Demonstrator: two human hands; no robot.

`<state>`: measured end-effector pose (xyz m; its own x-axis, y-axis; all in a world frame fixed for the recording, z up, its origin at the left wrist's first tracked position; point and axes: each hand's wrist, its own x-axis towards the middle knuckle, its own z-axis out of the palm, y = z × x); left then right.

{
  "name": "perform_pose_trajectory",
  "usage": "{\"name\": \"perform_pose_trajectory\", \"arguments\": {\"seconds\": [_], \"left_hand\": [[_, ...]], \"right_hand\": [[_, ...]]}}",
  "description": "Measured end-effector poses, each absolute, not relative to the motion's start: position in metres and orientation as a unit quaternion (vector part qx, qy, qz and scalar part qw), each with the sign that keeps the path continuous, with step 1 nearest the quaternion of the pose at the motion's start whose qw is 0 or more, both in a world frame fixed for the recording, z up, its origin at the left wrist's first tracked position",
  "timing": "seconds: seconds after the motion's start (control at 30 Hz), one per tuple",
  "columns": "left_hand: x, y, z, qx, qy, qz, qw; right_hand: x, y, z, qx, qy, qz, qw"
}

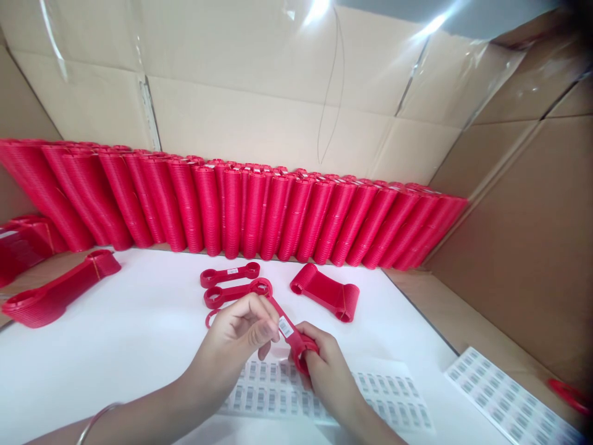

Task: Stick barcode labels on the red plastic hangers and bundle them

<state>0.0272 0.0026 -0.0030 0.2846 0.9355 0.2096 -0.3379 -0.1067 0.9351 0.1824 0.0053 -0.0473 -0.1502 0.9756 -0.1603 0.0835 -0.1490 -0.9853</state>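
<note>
My right hand (327,364) grips the near ring end of a red plastic link (294,339), a flat bar with a ring at each end. Held slanting over the table, the link carries a white barcode sticker (285,327) on its bar. At that sticker's left edge, my left hand (243,330) has its thumb and forefinger closed in a pinch. Beneath both hands lies a sheet of barcode stickers (393,395). Just beyond the left hand are two more red links (231,272), the farther one with a barcode sticker, and another partly hidden.
Tall stacks of red links (254,210) line the back against cardboard walls (241,111). A bundled stack (327,290) lies behind the right hand, another (60,290) at the left. A second sticker sheet (504,395) rests at the table's right edge, near a red ring (569,394).
</note>
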Motion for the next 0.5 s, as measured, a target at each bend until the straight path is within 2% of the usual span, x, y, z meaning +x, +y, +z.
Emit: {"name": "perform_pose_trajectory", "arguments": {"seconds": [0.3, 0.5], "left_hand": [[0.027, 0.000, -0.003, 0.544, 0.307, 0.515, 0.587], [0.028, -0.006, 0.007, 0.495, 0.266, 0.509, 0.651]], "right_hand": [[0.182, 0.004, -0.047, -0.519, -0.517, 0.550, 0.401], [0.182, 0.004, -0.047, -0.504, -0.523, 0.553, 0.409]]}}
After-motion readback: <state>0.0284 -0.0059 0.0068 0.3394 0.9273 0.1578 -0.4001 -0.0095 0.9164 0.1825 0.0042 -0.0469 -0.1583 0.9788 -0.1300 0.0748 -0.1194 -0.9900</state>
